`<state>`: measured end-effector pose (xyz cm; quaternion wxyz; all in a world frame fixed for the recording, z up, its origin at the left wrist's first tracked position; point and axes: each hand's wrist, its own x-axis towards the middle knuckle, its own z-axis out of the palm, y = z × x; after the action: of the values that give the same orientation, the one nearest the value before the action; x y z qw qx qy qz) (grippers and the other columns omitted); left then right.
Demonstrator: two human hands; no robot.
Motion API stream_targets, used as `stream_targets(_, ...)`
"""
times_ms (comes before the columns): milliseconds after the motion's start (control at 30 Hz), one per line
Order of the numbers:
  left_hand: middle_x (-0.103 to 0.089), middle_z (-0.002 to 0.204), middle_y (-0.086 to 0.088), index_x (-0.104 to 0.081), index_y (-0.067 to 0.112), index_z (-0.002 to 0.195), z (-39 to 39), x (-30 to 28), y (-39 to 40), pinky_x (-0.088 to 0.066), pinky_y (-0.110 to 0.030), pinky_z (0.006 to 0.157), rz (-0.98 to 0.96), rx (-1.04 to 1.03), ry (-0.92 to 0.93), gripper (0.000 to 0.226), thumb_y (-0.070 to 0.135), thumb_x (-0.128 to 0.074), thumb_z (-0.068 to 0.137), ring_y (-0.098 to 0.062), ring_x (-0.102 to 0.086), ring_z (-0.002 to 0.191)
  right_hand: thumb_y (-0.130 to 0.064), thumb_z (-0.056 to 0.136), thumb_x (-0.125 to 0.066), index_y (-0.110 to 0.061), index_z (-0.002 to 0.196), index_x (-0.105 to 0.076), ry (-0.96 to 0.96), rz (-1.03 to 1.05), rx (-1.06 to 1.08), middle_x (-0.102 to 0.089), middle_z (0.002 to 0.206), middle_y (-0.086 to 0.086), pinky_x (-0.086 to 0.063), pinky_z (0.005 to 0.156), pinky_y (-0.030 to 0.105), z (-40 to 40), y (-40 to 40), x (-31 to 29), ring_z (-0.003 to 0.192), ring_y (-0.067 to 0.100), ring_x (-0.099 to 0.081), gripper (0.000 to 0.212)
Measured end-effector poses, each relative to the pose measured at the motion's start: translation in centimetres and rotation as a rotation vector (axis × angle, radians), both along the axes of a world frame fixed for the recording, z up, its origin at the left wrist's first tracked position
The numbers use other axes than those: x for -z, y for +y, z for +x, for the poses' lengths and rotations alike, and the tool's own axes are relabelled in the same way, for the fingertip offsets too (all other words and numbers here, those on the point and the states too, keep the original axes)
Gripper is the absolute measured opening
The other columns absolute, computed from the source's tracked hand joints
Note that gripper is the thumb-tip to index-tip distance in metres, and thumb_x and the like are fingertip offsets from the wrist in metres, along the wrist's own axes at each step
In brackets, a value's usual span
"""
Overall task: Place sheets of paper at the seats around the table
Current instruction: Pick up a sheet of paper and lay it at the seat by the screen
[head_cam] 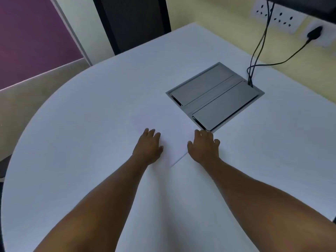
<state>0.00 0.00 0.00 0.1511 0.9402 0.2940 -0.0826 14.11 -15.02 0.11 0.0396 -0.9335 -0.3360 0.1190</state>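
Note:
White sheets of paper (174,135) lie flat near the middle of the round white table (76,124), almost the same colour as the top; only a faint edge shows near the wrists. My left hand (148,145) rests palm down on the left part of the paper, fingers spread. My right hand (204,145) presses on the right part, fingertips close to the corner of the grey floor box. Neither hand grips anything. How many sheets lie there cannot be told.
A grey metal cable box (215,96) with two closed flaps is set into the tabletop. Black cables (258,50) run from it to wall sockets (283,17) at the back right. A dark chair back (134,20) stands at the far edge.

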Motion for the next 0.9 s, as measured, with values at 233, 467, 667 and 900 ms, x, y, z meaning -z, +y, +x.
stream_targets(233, -0.018, 0.162, -0.013, -0.017, 0.013, 0.154, 0.3, 1.2, 0.5, -0.027, -0.046, 0.117, -0.095, -0.095, 0.031, 0.09, 0.051, -0.064, 0.087, -0.033, -0.014, 0.15, -0.044, 0.094, -0.045, -0.009, 0.148, -0.028, 0.075, -0.085, 0.126, -0.014, 0.162, 0.014, -0.024, 0.109, 0.06, 1.5, 0.5, 2.6, 0.148, 0.033, -0.012, 0.067)
stream_targets(467, -0.024, 0.16, -0.008, -0.017, 0.015, 0.154, 0.0, 2.3, 0.8, -0.037, -0.046, 0.111, -0.15, -0.116, 0.072, 0.095, 0.051, -0.069, 0.083, -0.031, -0.026, 0.145, -0.048, 0.092, -0.044, -0.005, 0.149, -0.026, 0.083, -0.099, 0.135, -0.009, 0.162, 0.015, -0.023, 0.108, 0.061, 1.1, 0.6, 4.1, 0.148, 0.033, -0.011, 0.073)
stream_targets(667, -0.029, 0.157, -0.007, -0.023, 0.014, 0.152, 0.2, 2.4, 0.6, -0.041, -0.045, 0.108, -0.126, -0.113, 0.094, 0.093, 0.048, -0.072, 0.081, -0.03, -0.027, 0.143, -0.051, 0.091, -0.044, -0.005, 0.15, -0.026, 0.072, -0.096, 0.156, -0.01, 0.163, 0.014, -0.022, 0.109, 0.062, 1.0, 0.4, 4.3, 0.149, 0.033, -0.01, 0.077)
stream_targets(900, -0.031, 0.155, -0.008, -0.022, 0.012, 0.152, 0.4, 2.3, 0.7, -0.044, -0.045, 0.104, -0.121, -0.119, 0.098, 0.096, 0.047, -0.074, 0.08, -0.031, -0.03, 0.14, -0.048, 0.09, -0.049, -0.013, 0.138, -0.044, 0.102, 0.054, 0.125, -0.02, 0.16, 0.014, -0.024, 0.109, 0.057, 0.8, 0.9, 3.8, 0.146, 0.032, -0.017, 0.06)
